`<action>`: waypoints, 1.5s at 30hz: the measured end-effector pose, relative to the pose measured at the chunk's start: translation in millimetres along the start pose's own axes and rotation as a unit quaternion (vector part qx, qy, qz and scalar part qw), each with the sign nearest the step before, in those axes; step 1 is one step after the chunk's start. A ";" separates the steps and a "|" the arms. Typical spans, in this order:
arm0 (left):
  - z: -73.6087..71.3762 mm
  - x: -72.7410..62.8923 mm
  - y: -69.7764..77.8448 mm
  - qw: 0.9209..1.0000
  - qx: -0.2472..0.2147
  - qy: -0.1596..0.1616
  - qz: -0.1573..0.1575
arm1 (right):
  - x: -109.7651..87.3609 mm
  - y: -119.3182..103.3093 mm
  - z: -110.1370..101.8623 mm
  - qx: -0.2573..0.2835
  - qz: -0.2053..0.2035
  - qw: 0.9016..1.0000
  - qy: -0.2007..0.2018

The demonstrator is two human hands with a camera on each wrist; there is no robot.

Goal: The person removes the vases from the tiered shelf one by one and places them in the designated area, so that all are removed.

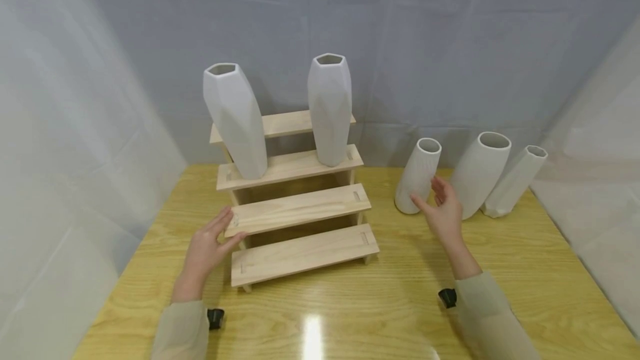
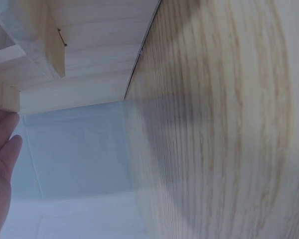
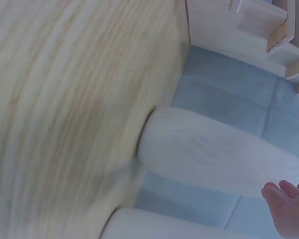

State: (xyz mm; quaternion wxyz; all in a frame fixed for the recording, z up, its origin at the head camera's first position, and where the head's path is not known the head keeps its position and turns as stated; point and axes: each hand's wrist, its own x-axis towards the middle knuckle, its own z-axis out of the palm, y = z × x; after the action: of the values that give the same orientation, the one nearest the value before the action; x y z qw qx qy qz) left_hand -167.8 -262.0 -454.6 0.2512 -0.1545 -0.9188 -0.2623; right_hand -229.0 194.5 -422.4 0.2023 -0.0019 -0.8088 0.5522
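Observation:
A pale wooden stepped stand (image 1: 300, 208) stands on the table, with two tall white faceted vases (image 1: 330, 110) upright on its second tier from the top. My left hand (image 1: 207, 246) rests against the left end of the second step from the bottom, fingers extended. To the right, my right hand (image 1: 442, 213) is at the right side of a small textured white vase (image 1: 417, 179), thumb and fingers spread. The right wrist view has these fingertips beside the vase's body (image 3: 204, 149); whether they touch it I cannot tell.
Beyond the right hand stand a wider white vase (image 1: 480, 174) and a slim faceted one (image 1: 515, 182), close together. All three right-hand vases are on the wooden table (image 1: 400, 293). A grey cloth (image 1: 390, 43) hangs behind.

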 end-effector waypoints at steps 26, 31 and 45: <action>1.8 -1.4 -2.2 1.000 -0.002 0.013 0.012 | 23.8 -69.3 29.8 0.012 -0.076 0.995 -0.056; 1.7 -0.7 -2.0 1.000 -0.008 0.015 0.008 | 34.9 -83.5 36.7 0.007 -0.082 0.995 -0.063; -0.3 0.4 -0.3 1.000 -0.011 0.015 0.009 | 54.0 -113.0 69.7 0.014 -0.100 0.991 -0.093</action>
State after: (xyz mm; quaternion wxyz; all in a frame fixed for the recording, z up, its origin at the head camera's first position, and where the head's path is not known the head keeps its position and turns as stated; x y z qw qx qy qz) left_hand -168.2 -262.3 -454.2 0.2654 -0.1616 -0.9106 -0.2725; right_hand -276.7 100.4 -325.3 0.1808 0.1331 -0.8121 0.5386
